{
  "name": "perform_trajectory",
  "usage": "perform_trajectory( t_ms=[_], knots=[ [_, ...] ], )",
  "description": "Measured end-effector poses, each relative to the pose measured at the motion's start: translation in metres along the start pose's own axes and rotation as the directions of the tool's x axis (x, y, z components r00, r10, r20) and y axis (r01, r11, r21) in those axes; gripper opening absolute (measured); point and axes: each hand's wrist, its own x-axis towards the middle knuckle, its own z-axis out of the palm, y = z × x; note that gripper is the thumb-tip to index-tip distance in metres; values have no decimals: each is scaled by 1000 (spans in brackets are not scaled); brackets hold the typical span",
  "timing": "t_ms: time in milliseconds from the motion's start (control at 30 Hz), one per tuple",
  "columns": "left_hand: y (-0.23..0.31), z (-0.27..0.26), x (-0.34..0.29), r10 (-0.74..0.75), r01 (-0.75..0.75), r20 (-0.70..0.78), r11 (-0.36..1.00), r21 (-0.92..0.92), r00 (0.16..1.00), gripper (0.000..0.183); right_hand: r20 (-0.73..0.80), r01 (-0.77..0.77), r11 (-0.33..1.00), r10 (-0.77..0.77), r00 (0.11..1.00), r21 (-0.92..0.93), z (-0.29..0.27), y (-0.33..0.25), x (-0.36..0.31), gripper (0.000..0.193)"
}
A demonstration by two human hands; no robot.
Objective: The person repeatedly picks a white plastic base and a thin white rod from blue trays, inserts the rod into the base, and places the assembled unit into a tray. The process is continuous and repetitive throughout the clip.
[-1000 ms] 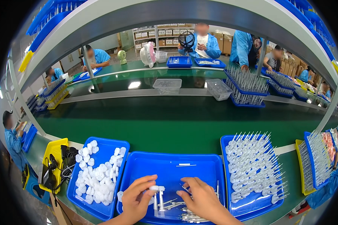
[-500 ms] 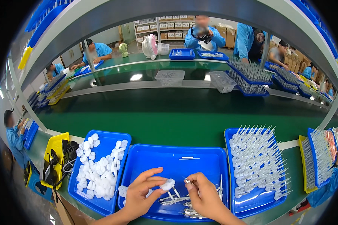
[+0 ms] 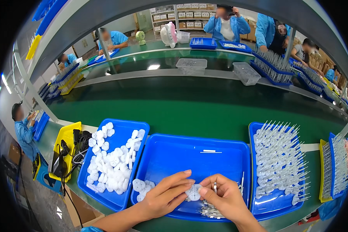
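Observation:
A translucent white round plastic disc [image 3: 193, 192], with lines running across its face, is pinched in the fingers of my left hand [image 3: 163, 197]. My right hand [image 3: 226, 198] is closed beside it, its thumb at the disc's right edge. A thin metal-and-white pin [image 3: 215, 186] stands up between the fingers of that hand. Both hands are over the near part of a blue tray [image 3: 170, 150]. Below them lies a heap of similar pins [image 3: 210, 211], partly hidden by the hands. A few more discs [image 3: 143, 187] sit in the tray's left corner.
On the left, another blue tray [image 3: 116, 124] holds many loose discs. To the right, a blue tray [image 3: 272, 208] is filled with discs bearing upright pins. A yellow tray [image 3: 67, 133] with black cables stands far left. Clear plastic boxes [image 3: 191, 65] and co-workers are beyond the green bench.
My hands have come together, bringing the disc and the right-hand pin close. The disc now faces me, hiding the pins that hung from it. The view has shifted slightly.

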Motion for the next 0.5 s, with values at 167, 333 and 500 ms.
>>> perform_trajectory(
  t_ms=[167,333,500],
  knots=[
    [-1,2,6,8,-8,0,997,71,1000,37,14,-4,1000,4,1000,-18,-2,7,3,16],
    [-9,-2,-1,146,-164,107,969,183,983,40,5,211,971,-212,977,-113,-1,26,5,14],
    [2,0,-7,-25,6,101,984,179,995,18,32,167,963,-165,986,-213,-4,20,13,13]
  ],
)
